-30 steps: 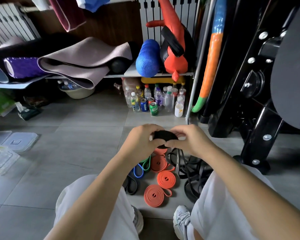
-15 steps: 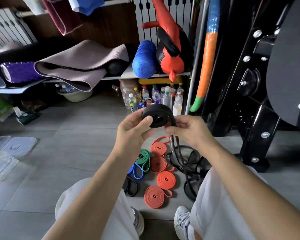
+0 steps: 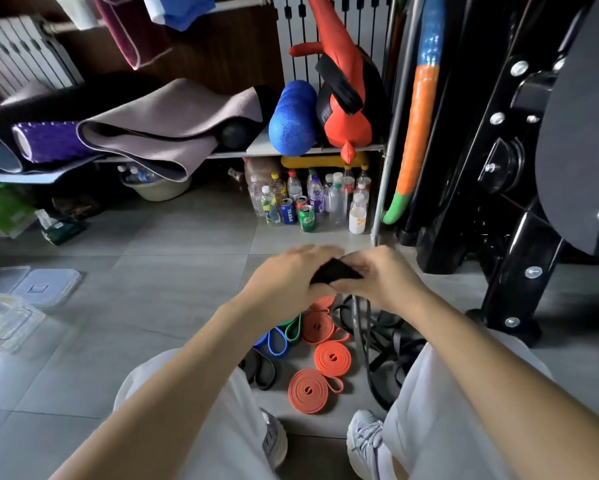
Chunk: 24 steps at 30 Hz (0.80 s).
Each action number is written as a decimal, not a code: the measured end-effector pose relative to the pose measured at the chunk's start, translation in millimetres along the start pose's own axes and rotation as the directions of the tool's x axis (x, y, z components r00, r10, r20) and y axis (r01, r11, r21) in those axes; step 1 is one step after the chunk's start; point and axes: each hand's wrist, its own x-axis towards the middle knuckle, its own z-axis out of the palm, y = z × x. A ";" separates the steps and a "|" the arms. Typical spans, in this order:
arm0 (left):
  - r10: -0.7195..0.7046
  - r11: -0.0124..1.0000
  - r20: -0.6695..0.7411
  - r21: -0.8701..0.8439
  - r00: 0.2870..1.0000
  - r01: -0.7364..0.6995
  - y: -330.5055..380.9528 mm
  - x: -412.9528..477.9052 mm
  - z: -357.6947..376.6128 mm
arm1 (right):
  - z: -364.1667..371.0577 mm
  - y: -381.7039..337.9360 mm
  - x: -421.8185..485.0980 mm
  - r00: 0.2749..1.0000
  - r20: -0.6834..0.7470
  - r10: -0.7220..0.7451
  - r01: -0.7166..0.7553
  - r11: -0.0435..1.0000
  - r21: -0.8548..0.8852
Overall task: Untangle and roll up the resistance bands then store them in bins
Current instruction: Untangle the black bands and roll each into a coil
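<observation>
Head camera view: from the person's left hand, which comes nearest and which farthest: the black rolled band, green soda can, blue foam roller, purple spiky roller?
1. Black rolled resistance band, gripped by the left hand itself.
2. Green soda can, on the floor just ahead.
3. Blue foam roller, on the shelf beyond the can.
4. Purple spiky roller, far left on the shelf.

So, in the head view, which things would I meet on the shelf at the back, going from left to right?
purple textured roller → folded grey-pink mat → black ball → blue foam roller → red and black padded figure
</observation>
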 end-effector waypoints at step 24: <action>-0.472 0.360 -0.205 -0.932 0.857 -0.024 12.0 -27.8 -73.8 | -74.3 -92.1 -2.8 0.951 -0.220 -0.218 0.301 0.821 0.485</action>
